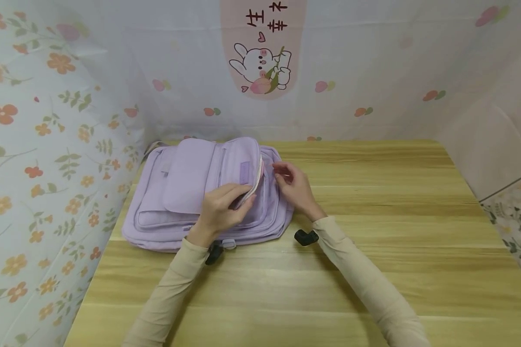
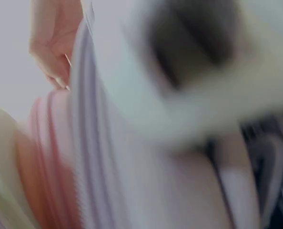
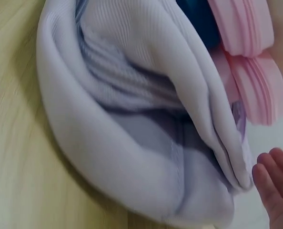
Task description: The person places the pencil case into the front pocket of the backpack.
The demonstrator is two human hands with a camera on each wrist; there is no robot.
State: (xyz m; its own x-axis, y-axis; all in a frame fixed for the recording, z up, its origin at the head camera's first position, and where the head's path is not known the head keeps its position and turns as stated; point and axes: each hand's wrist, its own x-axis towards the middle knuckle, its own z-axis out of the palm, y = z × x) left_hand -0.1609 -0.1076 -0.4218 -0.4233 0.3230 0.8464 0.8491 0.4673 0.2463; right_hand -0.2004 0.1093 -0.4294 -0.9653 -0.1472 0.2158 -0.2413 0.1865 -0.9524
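Note:
A lavender backpack [image 1: 187, 168] lies flat on the wooden table. My left hand [image 1: 223, 205] pinches the zippered edge of its front pocket [image 1: 253, 185] between thumb and fingers, lifting that edge. Beside the pocket opening is my right hand [image 1: 297, 185], its fingers loosely bent near the bag's right end; I see nothing held in it. Inside the opening, the right wrist view shows ridged pink pieces [image 3: 263, 88] and something dark blue [image 3: 198, 21]. The left wrist view is blurred; a lavender zipper strip [image 2: 89, 124] and a pink ridged piece [image 2: 55, 119] show there.
Black wrist-worn devices [image 1: 306, 237] sit under both wrists. A floral cloth [image 1: 48, 144] stands along the left side of the wooden table [image 1: 373, 193]. Behind the table hangs a white cloth [image 1: 364, 62] printed with fruit and a rabbit.

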